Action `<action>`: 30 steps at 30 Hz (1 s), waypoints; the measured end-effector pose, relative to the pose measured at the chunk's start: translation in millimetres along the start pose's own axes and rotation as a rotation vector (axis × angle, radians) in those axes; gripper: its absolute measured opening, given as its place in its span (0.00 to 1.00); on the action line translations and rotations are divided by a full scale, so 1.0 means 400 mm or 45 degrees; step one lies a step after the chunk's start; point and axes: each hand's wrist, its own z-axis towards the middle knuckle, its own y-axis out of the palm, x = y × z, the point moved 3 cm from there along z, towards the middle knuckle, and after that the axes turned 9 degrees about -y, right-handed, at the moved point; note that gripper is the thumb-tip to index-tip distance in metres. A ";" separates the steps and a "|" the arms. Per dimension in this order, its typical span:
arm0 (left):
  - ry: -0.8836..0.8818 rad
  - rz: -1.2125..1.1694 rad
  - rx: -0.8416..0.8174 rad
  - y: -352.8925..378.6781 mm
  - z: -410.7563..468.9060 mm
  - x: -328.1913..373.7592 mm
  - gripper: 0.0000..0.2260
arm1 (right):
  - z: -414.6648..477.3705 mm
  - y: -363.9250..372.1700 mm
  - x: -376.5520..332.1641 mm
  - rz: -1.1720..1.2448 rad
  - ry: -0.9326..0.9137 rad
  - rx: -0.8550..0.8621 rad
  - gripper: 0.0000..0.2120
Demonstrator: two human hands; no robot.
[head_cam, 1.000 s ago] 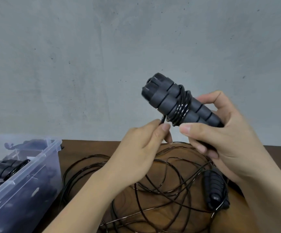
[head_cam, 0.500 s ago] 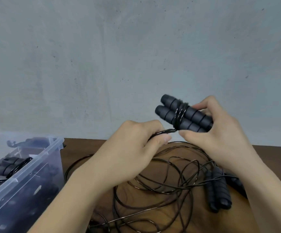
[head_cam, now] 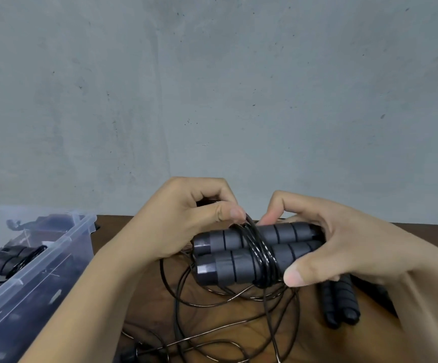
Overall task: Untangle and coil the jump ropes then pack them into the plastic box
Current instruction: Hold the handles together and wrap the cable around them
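My right hand (head_cam: 343,247) grips a pair of black foam jump-rope handles (head_cam: 228,255) held side by side and level above the table. Thin black cord (head_cam: 258,250) is wound round their middle. My left hand (head_cam: 186,221) pinches that cord at the top of the winding, between thumb and forefinger. Loose black rope (head_cam: 212,323) lies tangled on the brown table beneath. A second pair of black handles (head_cam: 341,305) lies on the table under my right hand. The clear plastic box (head_cam: 37,268) stands at the left with a coiled rope (head_cam: 11,258) inside.
The brown wooden table (head_cam: 239,328) ends at a grey concrete wall (head_cam: 212,87) close behind. More black handle ends (head_cam: 375,292) lie at the right, partly hidden by my right wrist.
The handles have dropped lower and turned level. My left hand has carried the cord up over the top of the winding.
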 end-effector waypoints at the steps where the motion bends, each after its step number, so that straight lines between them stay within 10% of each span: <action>1: 0.019 -0.009 -0.022 0.005 0.003 0.001 0.08 | 0.000 -0.001 0.007 0.086 -0.027 -0.035 0.26; 10: -0.097 0.344 0.123 0.067 0.006 -0.061 0.15 | 0.010 0.007 -0.010 0.662 -0.386 -0.006 0.21; 23: -0.090 0.456 -0.032 0.157 0.005 0.004 0.09 | 0.016 0.004 -0.035 -0.066 -0.348 0.953 0.23; 30: -0.075 0.576 0.007 0.110 0.004 0.010 0.11 | 0.026 -0.006 -0.008 -0.428 -0.320 1.080 0.23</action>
